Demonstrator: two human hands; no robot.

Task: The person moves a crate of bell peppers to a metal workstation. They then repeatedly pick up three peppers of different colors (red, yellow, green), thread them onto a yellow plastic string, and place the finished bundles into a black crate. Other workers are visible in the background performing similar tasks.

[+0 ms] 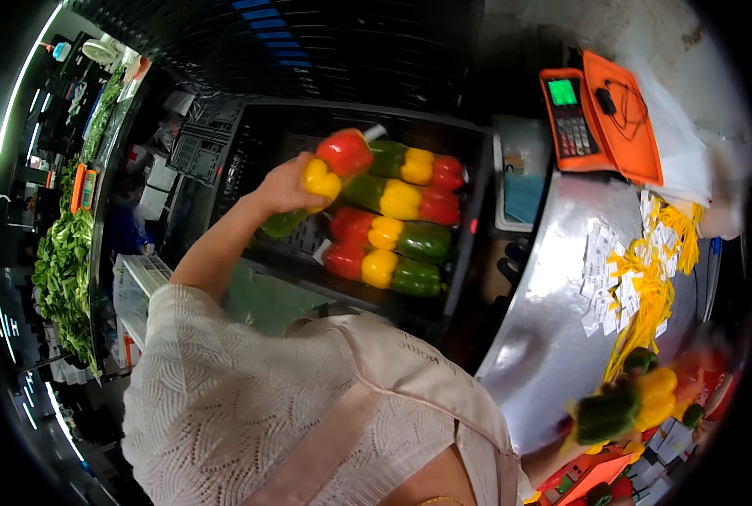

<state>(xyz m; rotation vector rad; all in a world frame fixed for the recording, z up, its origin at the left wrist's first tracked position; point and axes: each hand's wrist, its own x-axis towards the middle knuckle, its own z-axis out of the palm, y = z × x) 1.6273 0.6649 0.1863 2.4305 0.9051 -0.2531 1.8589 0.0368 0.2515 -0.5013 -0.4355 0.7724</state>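
My left hand point(287, 187) is closed around a row of three bell peppers, a red one point(345, 153), a yellow one point(320, 180) and a green one point(283, 223). It holds them over the left part of a dark crate point(475, 278). Several similar rows lie in the crate, such as the front one with a yellow pepper point(379, 269) in its middle. At the lower right, my right hand point(572, 434) is blurred and partly hidden at a green bell pepper point(608, 415) and a yellow bell pepper point(655, 398), which it appears to grip.
A metal table point(532, 337) on the right bears yellow ties point(646, 291) with white tags and an orange scale point(574, 122). More peppers and an orange device point(591, 481) lie at the lower right. Leafy greens point(64, 270) line a far-left shelf. A white tray point(511, 160) stands beside the crate.
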